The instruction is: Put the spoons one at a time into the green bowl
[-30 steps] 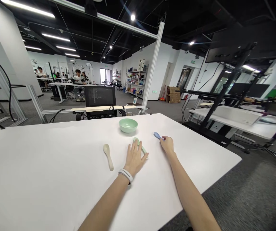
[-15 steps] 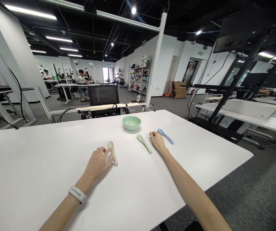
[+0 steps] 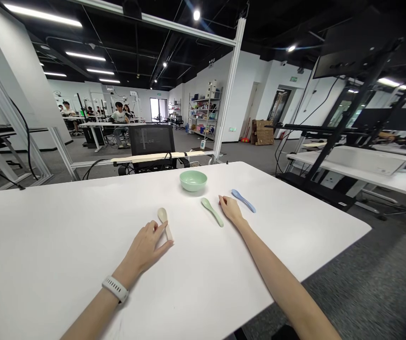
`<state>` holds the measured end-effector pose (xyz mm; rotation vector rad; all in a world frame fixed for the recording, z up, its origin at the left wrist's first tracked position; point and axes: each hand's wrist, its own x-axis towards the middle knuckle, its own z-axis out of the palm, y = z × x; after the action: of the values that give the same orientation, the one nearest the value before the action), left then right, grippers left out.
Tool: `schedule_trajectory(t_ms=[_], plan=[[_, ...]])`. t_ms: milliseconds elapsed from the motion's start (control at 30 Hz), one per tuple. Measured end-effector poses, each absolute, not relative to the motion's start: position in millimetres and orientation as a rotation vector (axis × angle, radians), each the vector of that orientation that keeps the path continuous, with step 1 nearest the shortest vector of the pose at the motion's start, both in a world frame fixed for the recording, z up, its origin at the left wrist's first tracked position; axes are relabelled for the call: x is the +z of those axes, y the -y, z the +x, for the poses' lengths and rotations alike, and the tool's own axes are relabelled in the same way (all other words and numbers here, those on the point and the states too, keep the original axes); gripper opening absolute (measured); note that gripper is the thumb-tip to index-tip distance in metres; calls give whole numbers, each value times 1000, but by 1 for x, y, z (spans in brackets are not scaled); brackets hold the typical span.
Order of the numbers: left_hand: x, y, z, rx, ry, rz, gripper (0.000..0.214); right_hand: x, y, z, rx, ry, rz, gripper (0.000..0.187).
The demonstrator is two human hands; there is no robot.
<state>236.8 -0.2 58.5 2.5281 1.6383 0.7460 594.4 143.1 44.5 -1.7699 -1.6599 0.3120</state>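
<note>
My left hand lies at the cream spoon on the white table, its fingertips and thumb closed about the handle. The spoon stays flat on the tabletop. My right hand rests with curled fingers and holds nothing, between a pale green spoon and a light blue spoon. Its fingertips are close to the green spoon. Beyond the spoons stands a pale green bowl. A white wristband circles my left wrist.
The table's far edge runs just behind the bowl. Past it are a black mesh office chair and an aluminium frame upright. A white desk stands to the right. Seated people work far off.
My left hand has moved from the green spoon to the cream spoon and closed about its handle. My right hand has left the blue spoon. Both the green and blue spoons now lie uncovered.
</note>
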Motion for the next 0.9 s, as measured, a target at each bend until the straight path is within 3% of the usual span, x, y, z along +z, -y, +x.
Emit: schedule_trajectory(t_ms=[900], plan=[[63,4,239,763,-1634,2583,57,42,-144,595,310,1657,-1756,45]])
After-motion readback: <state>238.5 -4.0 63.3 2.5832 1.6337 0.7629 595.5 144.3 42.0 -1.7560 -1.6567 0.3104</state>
